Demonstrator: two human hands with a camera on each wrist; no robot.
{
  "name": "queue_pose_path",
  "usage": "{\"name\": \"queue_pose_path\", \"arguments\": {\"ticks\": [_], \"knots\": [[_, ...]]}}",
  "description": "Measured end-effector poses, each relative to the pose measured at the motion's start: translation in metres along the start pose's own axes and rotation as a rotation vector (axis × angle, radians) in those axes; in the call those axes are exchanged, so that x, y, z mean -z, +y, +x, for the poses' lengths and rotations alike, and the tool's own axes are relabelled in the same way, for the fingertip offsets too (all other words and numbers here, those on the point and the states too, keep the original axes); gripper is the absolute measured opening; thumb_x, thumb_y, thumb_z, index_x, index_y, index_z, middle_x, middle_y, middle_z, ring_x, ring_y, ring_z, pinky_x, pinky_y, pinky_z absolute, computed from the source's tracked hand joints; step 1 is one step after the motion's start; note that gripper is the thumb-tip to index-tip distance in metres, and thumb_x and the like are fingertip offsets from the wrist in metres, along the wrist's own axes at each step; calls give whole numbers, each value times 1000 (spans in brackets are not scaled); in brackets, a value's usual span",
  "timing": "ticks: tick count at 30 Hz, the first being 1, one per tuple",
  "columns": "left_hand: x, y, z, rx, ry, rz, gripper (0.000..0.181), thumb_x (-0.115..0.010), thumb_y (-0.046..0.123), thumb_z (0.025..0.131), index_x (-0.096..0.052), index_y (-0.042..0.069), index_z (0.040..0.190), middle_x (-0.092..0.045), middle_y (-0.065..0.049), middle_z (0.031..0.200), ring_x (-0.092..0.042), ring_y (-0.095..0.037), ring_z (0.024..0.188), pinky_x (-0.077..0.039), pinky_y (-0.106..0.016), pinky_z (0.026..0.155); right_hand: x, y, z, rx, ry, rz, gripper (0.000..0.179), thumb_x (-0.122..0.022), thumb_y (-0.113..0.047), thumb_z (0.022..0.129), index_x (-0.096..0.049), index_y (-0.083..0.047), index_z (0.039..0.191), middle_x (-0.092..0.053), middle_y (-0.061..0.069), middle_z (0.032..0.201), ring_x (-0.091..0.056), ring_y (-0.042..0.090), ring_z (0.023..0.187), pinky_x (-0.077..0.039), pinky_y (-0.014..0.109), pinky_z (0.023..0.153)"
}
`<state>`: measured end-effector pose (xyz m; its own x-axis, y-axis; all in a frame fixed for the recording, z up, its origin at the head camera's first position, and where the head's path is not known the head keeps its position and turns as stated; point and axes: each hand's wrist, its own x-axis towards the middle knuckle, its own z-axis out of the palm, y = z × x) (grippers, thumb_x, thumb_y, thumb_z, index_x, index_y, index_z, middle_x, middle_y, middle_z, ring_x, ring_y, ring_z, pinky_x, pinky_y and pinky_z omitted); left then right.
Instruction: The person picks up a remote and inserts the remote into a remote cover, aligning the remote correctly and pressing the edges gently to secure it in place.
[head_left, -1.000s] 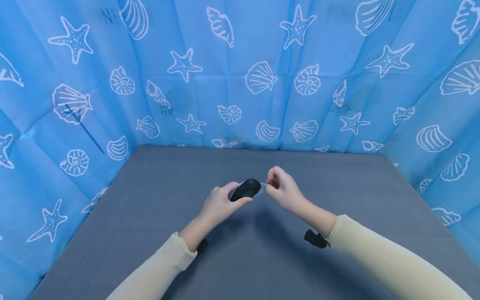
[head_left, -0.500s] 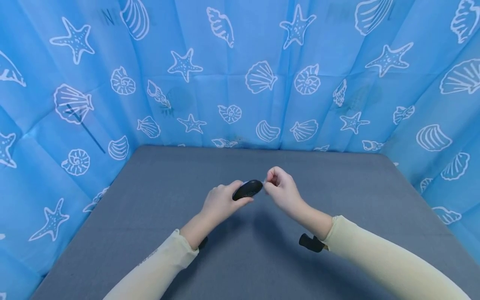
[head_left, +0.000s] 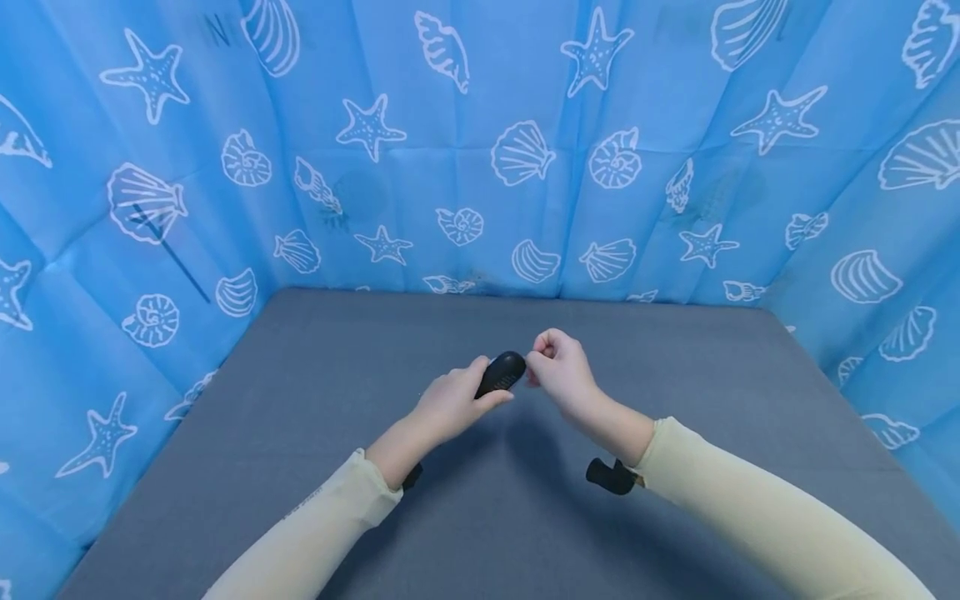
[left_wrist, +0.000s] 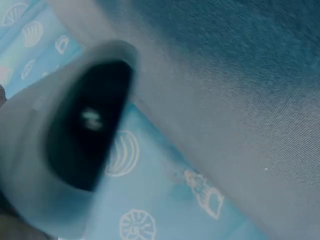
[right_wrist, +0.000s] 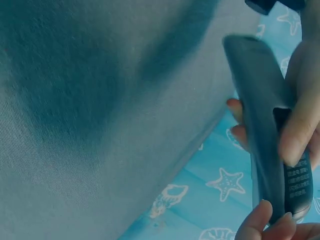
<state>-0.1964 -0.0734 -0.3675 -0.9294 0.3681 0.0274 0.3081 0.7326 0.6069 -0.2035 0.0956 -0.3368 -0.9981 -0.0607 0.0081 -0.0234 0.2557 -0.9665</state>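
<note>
My left hand grips a long, black, round-ended handheld device above the table, the thumb along its near side. In the right wrist view, small pale print covers the device's black end, and a greyish, translucent-looking sleeve lies along its body. The left thumb presses on it there. My right hand pinches the sleeve at the device's tip, fingertips right against that end. Blurred in the left wrist view, the sleeve surrounds a dark face with a small white mark. The device's exact kind cannot be told.
A grey cloth-covered table spreads beneath both hands, their shadows falling on it. Blue curtains printed with white shells and starfish stand around its back and sides. A black wrist mount sticks out under the right forearm.
The left hand and device have shifted slightly right and tilted more upright. The right hand has drawn a little left, so the translucent strip between them no longer shows in the head view.
</note>
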Motion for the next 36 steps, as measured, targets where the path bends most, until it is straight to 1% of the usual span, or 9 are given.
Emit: {"name": "queue_pose_path", "arguments": {"ticks": [3, 7, 11, 16, 20, 26, 31, 34, 36], "knots": [[-1, -1, 1, -8, 11, -27, 43, -70, 39, 89, -51, 6, 108, -56, -4, 75, -54, -16, 58, -42, -29, 51, 1, -1, 2, 8, -8, -14, 11, -45, 5, 92, -43, -3, 84, -48, 5, 64, -54, 17, 64, -52, 30, 68], [-1, -7, 0, -24, 19, -51, 36, -70, 32, 91, -52, 6, 108, -57, -3, 78, -54, -15, 61, -43, -30, 53, 6, 1, 3, 74, -111, -65, 9, -45, 6, 92, -45, -1, 88, -51, 7, 68, -55, 21, 69, -49, 32, 69], [1, -11, -2, -42, -14, -86, 32, -68, 30, 92, -53, 7, 108, -57, -3, 79, -54, -16, 62, -43, -30, 55, 12, 6, 2, 158, -217, -109, 5, -45, 6, 94, -46, 2, 92, -53, 8, 71, -56, 25, 73, -47, 35, 70], [2, -13, -3, -71, -40, -139, 30, -67, 29, 94, -53, 7, 109, -57, -3, 80, -54, -15, 63, -44, -30, 56, 18, 7, 2, 206, -271, -148, 4, -46, 5, 95, -47, 2, 93, -54, 9, 72, -55, 25, 72, -46, 34, 68], [2, -15, -3, -98, -33, -135, 29, -67, 28, 93, -53, 7, 108, -57, -2, 80, -54, -15, 62, -43, -30, 55, 24, 5, 2, 229, -345, -179, 5, -45, 5, 95, -48, 1, 97, -55, 9, 74, -52, 23, 69, -45, 33, 65], [4, -14, -7, -149, -3, -74, 29, -68, 27, 93, -55, 8, 110, -61, -2, 85, -55, -13, 65, -45, -31, 58, 34, 4, 2, 251, -475, -205, 12, -46, -2, 98, -53, 5, 105, -56, 8, 79, -51, 22, 71, -46, 34, 67], [4, -13, -11, -186, 63, -55, 29, -70, 24, 91, -57, 7, 110, -65, -4, 91, -58, -14, 70, -48, -33, 64, 38, 8, 0, 330, -491, -258, 14, -53, -5, 98, -56, 4, 109, -58, 6, 88, -53, 23, 77, -47, 31, 69], [2, -11, -13, -167, 106, -114, 31, -69, 24, 92, -56, 6, 114, -66, -6, 96, -60, -15, 76, -50, -35, 68, 37, 11, -2, 361, -455, -266, 16, -56, -6, 97, -57, 4, 110, -58, 7, 91, -52, 22, 78, -47, 29, 68], [2, -9, -12, -127, 130, -197, 34, -68, 26, 93, -55, 5, 117, -65, -7, 98, -60, -17, 79, -50, -36, 70, 35, 12, -2, 361, -426, -252, 17, -57, -6, 97, -57, 5, 111, -58, 8, 91, -53, 20, 78, -47, 29, 67]]}}
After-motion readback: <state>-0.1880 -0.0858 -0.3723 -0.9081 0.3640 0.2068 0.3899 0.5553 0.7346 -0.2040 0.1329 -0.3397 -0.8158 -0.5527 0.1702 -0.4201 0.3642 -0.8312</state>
